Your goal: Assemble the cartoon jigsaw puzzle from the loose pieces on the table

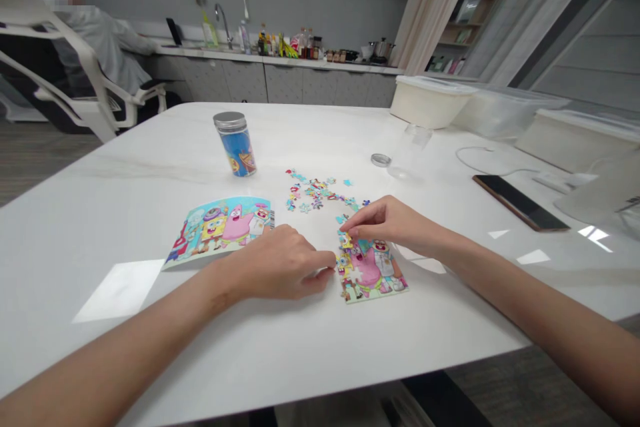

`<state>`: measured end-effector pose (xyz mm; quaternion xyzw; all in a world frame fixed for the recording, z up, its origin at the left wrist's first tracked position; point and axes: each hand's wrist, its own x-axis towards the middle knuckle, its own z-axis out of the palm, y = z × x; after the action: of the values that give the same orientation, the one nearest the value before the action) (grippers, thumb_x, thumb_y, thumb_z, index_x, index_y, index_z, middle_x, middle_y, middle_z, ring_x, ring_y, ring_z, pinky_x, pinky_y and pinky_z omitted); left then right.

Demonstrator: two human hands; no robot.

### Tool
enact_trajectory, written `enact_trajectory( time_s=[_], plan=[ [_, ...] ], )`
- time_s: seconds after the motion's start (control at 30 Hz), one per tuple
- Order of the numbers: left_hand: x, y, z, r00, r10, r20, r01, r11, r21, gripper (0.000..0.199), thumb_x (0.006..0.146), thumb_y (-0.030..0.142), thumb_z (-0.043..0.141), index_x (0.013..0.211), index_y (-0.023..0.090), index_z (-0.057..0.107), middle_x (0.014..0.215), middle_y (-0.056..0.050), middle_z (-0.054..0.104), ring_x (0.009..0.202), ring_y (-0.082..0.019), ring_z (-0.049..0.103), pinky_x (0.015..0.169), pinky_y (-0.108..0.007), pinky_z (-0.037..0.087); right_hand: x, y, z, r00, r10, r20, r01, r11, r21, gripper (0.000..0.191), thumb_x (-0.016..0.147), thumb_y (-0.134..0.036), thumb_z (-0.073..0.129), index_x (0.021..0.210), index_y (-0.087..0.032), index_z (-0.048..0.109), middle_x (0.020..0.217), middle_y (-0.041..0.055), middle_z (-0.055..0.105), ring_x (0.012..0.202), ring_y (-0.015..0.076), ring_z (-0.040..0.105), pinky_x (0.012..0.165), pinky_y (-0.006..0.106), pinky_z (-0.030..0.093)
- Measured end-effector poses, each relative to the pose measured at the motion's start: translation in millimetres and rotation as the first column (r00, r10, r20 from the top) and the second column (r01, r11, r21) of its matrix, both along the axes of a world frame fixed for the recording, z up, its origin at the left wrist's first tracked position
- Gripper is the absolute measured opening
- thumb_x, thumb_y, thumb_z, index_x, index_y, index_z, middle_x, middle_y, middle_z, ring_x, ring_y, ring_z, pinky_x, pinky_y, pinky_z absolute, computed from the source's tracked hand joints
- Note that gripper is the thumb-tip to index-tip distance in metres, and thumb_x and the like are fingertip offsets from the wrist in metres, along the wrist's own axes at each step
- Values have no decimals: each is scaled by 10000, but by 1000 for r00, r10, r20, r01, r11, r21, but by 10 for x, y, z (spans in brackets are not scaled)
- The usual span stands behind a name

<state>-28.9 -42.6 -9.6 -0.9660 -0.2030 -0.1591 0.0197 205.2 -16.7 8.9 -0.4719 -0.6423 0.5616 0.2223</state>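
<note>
A partly assembled cartoon jigsaw puzzle (pixel 370 270) lies flat on the table, its left edge uneven. My right hand (pixel 387 223) is over its upper left corner, thumb and fingers pinched on a small puzzle piece (pixel 345 238). From the left, my left hand (pixel 287 263) reaches the puzzle's left edge with thumb and index finger closed together. Whatever lies between those fingertips is too small to make out. Beyond the hands, loose puzzle pieces (pixel 317 193) are scattered. A slightly curved reference picture (pixel 225 223) of the same characters rests behind my left hand.
A blue cartoon jar (pixel 239 150) with a metal lid stands at the back left. A clear jar (pixel 410 150) and a loose lid (pixel 381 160) are at the back right. To the right lie a phone (pixel 517 201) and storage boxes (pixel 430 101). A person (pixel 103 47) sits far left.
</note>
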Motion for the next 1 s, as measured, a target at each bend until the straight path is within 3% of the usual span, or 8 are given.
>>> enact_trajectory(
  time_s=[0.13, 0.27, 0.57, 0.77, 1.0],
  plan=[
    [27, 25, -41, 986, 131, 107, -131, 991, 1, 259, 883, 217, 453, 784, 202, 692, 420, 47, 524, 366, -86, 411, 426, -232, 228, 11, -1, 17, 1000, -3, 20, 3, 1000, 0, 155, 685, -255, 788, 829, -202, 804, 815, 63, 767, 749, 163, 674, 667, 284, 513],
    [68, 19, -75, 947, 252, 199, -239, 967, -86, 232, 872, 303, 505, 851, 199, 710, 400, 70, 475, 371, -77, 411, 445, -200, 277, 6, -7, 39, 1000, -3, -7, 3, 1000, -7, 135, 675, -228, 794, 808, -206, 800, 797, 51, 765, 737, 153, 674, 681, 279, 511],
    [164, -50, -65, 898, 405, 172, -368, 905, -211, 248, 873, 331, 521, 896, 211, 738, 412, 82, 387, 381, -82, 300, 462, -215, 237, 19, 32, -62, 995, 60, -77, -60, 998, -8, 120, 671, -231, 798, 774, -186, 756, 729, 21, 730, 691, 128, 654, 674, 270, 501],
    [178, -15, 42, 861, 494, 119, -410, 813, -412, 254, 870, 287, 510, 939, 204, 740, 436, 88, 342, 439, -94, 315, 525, -224, 269, 4, 16, -98, 995, 86, -59, -87, 996, -15, 144, 667, -238, 803, 784, -181, 742, 686, 8, 703, 645, 121, 627, 629, 268, 479],
    [203, -47, 128, 822, 569, 27, -392, 599, -698, 304, 851, 420, 524, 881, 213, 745, 450, 79, 358, 480, -100, 320, 529, -234, 205, -31, -10, -61, 997, 61, -42, -63, 997, -41, 143, 666, -245, 805, 766, -173, 733, 668, 11, 700, 624, 114, 613, 608, 259, 462]
  ],
)
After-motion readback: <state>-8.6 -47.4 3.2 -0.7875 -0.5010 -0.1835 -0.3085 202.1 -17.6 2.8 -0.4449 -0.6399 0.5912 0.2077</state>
